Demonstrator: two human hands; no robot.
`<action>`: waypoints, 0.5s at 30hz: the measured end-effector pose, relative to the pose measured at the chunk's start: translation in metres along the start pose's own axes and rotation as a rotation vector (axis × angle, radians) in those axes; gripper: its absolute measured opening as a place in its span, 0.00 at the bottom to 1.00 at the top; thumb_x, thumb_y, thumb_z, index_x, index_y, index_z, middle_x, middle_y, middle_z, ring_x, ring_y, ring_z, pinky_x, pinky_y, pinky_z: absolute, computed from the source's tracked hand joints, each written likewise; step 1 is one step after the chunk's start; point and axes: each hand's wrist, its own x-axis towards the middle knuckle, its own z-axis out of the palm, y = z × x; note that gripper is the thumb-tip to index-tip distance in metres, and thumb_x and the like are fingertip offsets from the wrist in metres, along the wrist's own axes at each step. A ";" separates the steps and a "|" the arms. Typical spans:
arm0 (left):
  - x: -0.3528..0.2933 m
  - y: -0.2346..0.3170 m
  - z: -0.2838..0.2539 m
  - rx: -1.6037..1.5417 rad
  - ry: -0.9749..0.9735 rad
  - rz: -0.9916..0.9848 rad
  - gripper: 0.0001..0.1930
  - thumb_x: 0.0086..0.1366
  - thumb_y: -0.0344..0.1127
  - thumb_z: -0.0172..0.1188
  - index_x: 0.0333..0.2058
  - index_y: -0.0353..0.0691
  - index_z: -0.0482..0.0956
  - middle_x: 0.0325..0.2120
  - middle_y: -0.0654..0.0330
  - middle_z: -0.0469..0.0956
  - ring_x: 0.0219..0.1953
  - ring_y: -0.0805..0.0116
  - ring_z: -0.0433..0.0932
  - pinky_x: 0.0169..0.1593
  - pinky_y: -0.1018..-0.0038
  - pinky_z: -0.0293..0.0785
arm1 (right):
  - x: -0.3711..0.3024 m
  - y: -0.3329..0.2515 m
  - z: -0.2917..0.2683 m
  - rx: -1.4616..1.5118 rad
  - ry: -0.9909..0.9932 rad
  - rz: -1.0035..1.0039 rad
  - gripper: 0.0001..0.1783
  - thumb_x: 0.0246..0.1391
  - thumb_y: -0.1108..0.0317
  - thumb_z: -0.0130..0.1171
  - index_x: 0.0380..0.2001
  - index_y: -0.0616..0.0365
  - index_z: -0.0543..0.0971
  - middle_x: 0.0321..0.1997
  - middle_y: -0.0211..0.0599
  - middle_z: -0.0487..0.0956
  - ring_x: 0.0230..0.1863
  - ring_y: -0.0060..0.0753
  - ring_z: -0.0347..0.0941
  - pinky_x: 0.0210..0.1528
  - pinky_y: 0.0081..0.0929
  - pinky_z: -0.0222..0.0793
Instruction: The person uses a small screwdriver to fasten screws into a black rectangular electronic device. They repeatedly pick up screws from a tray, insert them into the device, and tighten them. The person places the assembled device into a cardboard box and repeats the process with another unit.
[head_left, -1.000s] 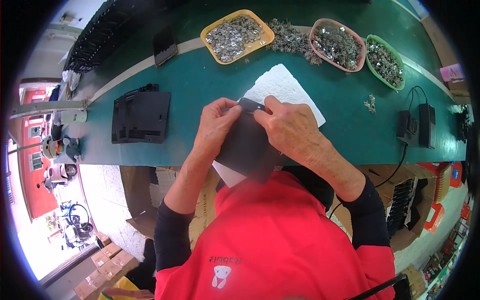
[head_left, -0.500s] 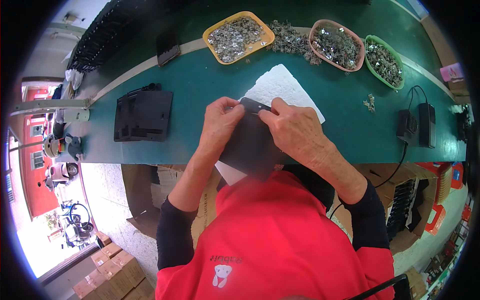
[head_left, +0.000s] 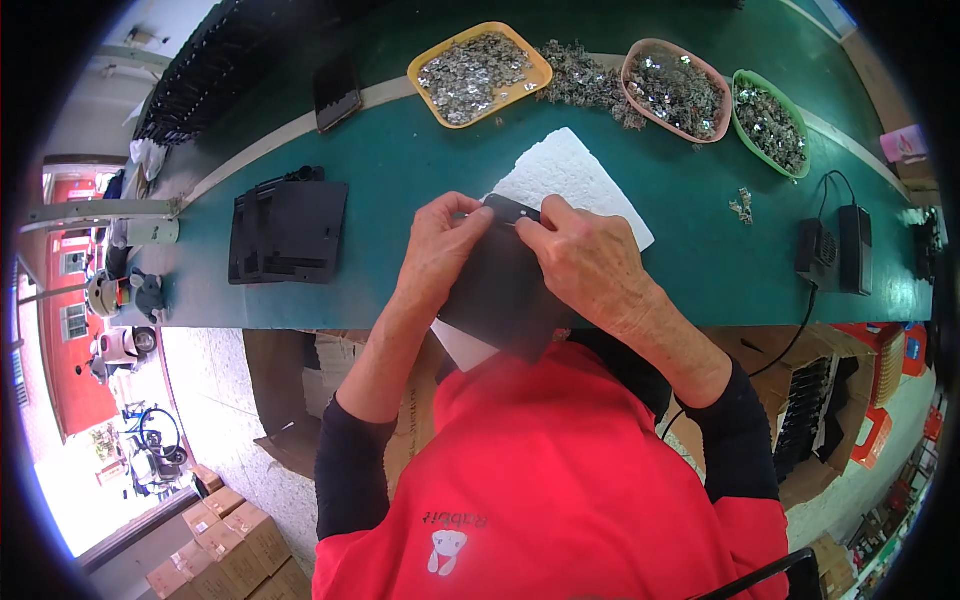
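A flat black plastic panel lies tilted between my hands, its far end over a white foam slab and its near end toward my lap. My left hand grips the panel's far left corner, thumb on top. At the far right corner my right hand is closed, thumb and forefinger pinched at a slot near the edge. A small shiny bit shows by that thumb; whether it is a separate metal piece I cannot tell. To the left, a similar stack of black panels rests on the green table.
Small metal clips fill a yellow tray, a pink tray and a green tray, with a loose heap between. A phone lies at the back left. A black speaker-like box with a cable stands right. Cardboard boxes sit below.
Almost nothing differs. The hands keep their hold on the panel, and the whole view has shifted very slightly.
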 end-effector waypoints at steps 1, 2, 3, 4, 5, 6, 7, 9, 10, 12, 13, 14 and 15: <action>0.001 -0.001 0.000 0.002 0.003 0.002 0.08 0.63 0.34 0.61 0.35 0.36 0.76 0.25 0.63 0.79 0.23 0.82 0.74 0.26 0.83 0.70 | 0.000 0.001 0.001 -0.004 0.020 -0.025 0.02 0.48 0.68 0.55 0.23 0.52 0.74 0.28 0.34 0.71 0.25 0.36 0.77 0.23 0.31 0.71; 0.000 0.000 0.001 -0.001 0.014 0.001 0.08 0.63 0.34 0.61 0.35 0.36 0.76 0.24 0.64 0.79 0.23 0.82 0.74 0.26 0.84 0.70 | -0.001 0.002 0.001 -0.007 0.040 -0.050 0.02 0.48 0.68 0.55 0.23 0.51 0.74 0.27 0.34 0.70 0.25 0.35 0.76 0.22 0.31 0.71; -0.002 0.002 0.002 -0.004 0.025 0.000 0.07 0.63 0.34 0.61 0.35 0.36 0.76 0.24 0.64 0.79 0.23 0.82 0.74 0.26 0.84 0.69 | -0.001 0.003 0.002 -0.011 0.059 -0.075 0.02 0.48 0.68 0.55 0.23 0.51 0.74 0.27 0.34 0.70 0.25 0.35 0.76 0.22 0.31 0.71; -0.004 0.002 0.004 -0.006 0.037 -0.003 0.07 0.63 0.34 0.61 0.34 0.36 0.76 0.24 0.64 0.79 0.23 0.83 0.74 0.26 0.84 0.69 | -0.002 0.005 0.003 0.006 0.063 -0.084 0.02 0.48 0.69 0.55 0.23 0.51 0.74 0.27 0.34 0.70 0.24 0.35 0.76 0.22 0.31 0.71; -0.004 0.001 0.004 0.006 0.042 0.016 0.07 0.63 0.34 0.61 0.34 0.36 0.76 0.23 0.65 0.79 0.23 0.83 0.74 0.26 0.84 0.69 | -0.002 0.007 0.004 0.023 0.068 -0.094 0.02 0.47 0.69 0.55 0.23 0.51 0.74 0.27 0.34 0.70 0.24 0.35 0.76 0.22 0.31 0.71; -0.004 -0.002 0.005 0.018 0.047 0.034 0.07 0.63 0.34 0.61 0.34 0.36 0.76 0.23 0.65 0.79 0.23 0.83 0.74 0.26 0.84 0.68 | -0.002 0.009 0.005 0.040 0.072 -0.103 0.02 0.47 0.69 0.55 0.23 0.51 0.74 0.27 0.34 0.70 0.24 0.35 0.76 0.22 0.31 0.70; -0.004 -0.003 0.005 0.029 0.052 0.053 0.07 0.63 0.34 0.62 0.34 0.36 0.76 0.23 0.65 0.79 0.23 0.83 0.73 0.26 0.84 0.68 | -0.003 0.008 0.004 0.034 0.062 -0.087 0.02 0.47 0.69 0.55 0.23 0.51 0.74 0.27 0.34 0.70 0.24 0.35 0.76 0.22 0.31 0.70; -0.005 0.001 0.009 0.089 0.063 0.055 0.07 0.63 0.33 0.61 0.34 0.35 0.76 0.23 0.65 0.79 0.23 0.83 0.74 0.26 0.84 0.68 | -0.004 0.005 0.003 0.021 0.041 -0.057 0.01 0.47 0.70 0.55 0.24 0.52 0.74 0.28 0.35 0.70 0.25 0.36 0.76 0.22 0.32 0.71; -0.006 0.004 0.008 0.119 0.074 0.061 0.07 0.63 0.33 0.61 0.35 0.35 0.76 0.23 0.65 0.79 0.23 0.83 0.74 0.26 0.84 0.68 | -0.004 0.004 0.002 0.018 0.033 -0.037 0.01 0.46 0.71 0.55 0.24 0.52 0.74 0.28 0.35 0.71 0.25 0.36 0.76 0.22 0.32 0.71; -0.002 -0.001 0.005 0.133 0.069 0.066 0.07 0.63 0.33 0.60 0.35 0.35 0.76 0.23 0.65 0.79 0.24 0.83 0.74 0.27 0.84 0.69 | -0.005 0.002 0.000 0.012 0.016 0.002 0.01 0.46 0.72 0.55 0.26 0.53 0.74 0.28 0.35 0.71 0.25 0.37 0.77 0.22 0.33 0.71; 0.000 -0.004 0.005 0.139 0.061 0.071 0.08 0.64 0.33 0.60 0.35 0.34 0.76 0.23 0.65 0.79 0.24 0.82 0.74 0.27 0.84 0.69 | -0.006 0.002 -0.001 0.006 0.017 0.004 0.02 0.46 0.72 0.55 0.26 0.53 0.74 0.29 0.35 0.71 0.25 0.37 0.77 0.22 0.33 0.71; -0.001 -0.004 0.004 0.111 0.044 0.067 0.07 0.64 0.33 0.59 0.36 0.34 0.76 0.23 0.65 0.79 0.24 0.82 0.74 0.27 0.84 0.69 | -0.007 0.001 -0.001 0.001 0.017 0.006 0.03 0.46 0.72 0.55 0.27 0.54 0.74 0.29 0.36 0.71 0.26 0.37 0.77 0.22 0.33 0.71; -0.003 -0.004 0.002 0.082 0.026 0.063 0.07 0.65 0.33 0.58 0.37 0.34 0.76 0.24 0.64 0.79 0.24 0.82 0.74 0.28 0.84 0.70 | -0.008 0.001 -0.001 -0.005 0.018 0.010 0.03 0.46 0.72 0.55 0.28 0.54 0.74 0.29 0.36 0.71 0.26 0.37 0.77 0.22 0.34 0.71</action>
